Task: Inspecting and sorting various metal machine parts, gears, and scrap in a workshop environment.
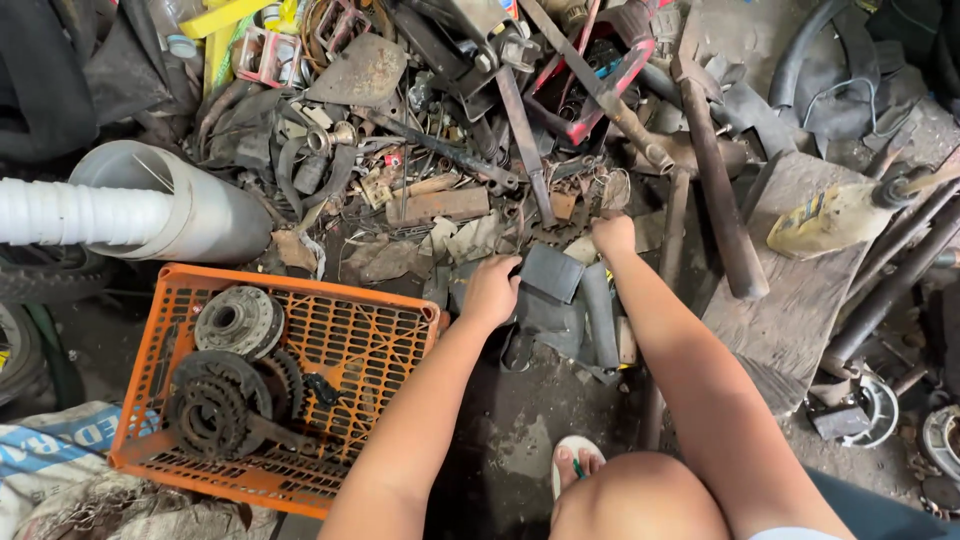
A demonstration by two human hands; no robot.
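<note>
Dark rubber pieces (560, 295) lie on the floor (520, 430) at centre, folded flat strips in a small heap, just fwd of both hands. Left hand (490, 292) rests on the heap's left edge, fingers curled down onto the rubber; can't tell if they're clamped on it or just pressing. Right hand (613, 236) is at the heap's top right corner, fingers bent into the scrap there, tips hidden, so grip can't be told either.

Just left of the left hand: orange plastic crate (350, 330), w/ a grey hub (238, 322) in its upper left and black toothed sprockets (222, 405) below that.

Beyond the hands, a dense scrap pile (450, 150): rusty bars, brackets, wires, flat metal bits. Red metal frame (610, 85) sits near top centre.

Right of the right arm, a worn wooden board (790, 290) w/ a long rusty bar (715, 190) along its left side.

Far left: grey pipe (190, 205) w/ a white ribbed tube (70, 212) stuck in it.

Bottom centre: person's knee and a foot in a white sandal (575, 460).
</note>
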